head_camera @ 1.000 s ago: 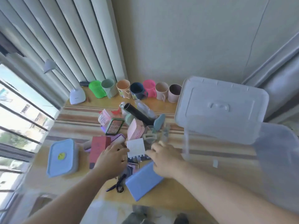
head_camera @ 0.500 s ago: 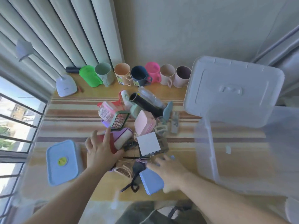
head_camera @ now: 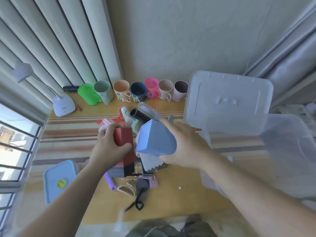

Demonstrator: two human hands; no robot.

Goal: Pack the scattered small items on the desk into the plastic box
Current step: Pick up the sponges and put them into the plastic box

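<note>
My left hand grips a tall red box with a black lower end, lifted above the desk. My right hand holds a light blue box raised beside it. The clear plastic box stands open on the right, its white lid leaning behind it. Under my hands a pile of small items stays on the desk: a white card, a beige hair claw, a purple stick, a dark brush and a black tube.
A row of coloured mugs lines the back wall. A white desk lamp stands at the back left. A blue lidded container lies at the front left. Curtains hang behind, and a window is at the left.
My left hand picked up the red box and raised it. My right hand lifted the light blue box off the desk's front edge up and toward the right.
</note>
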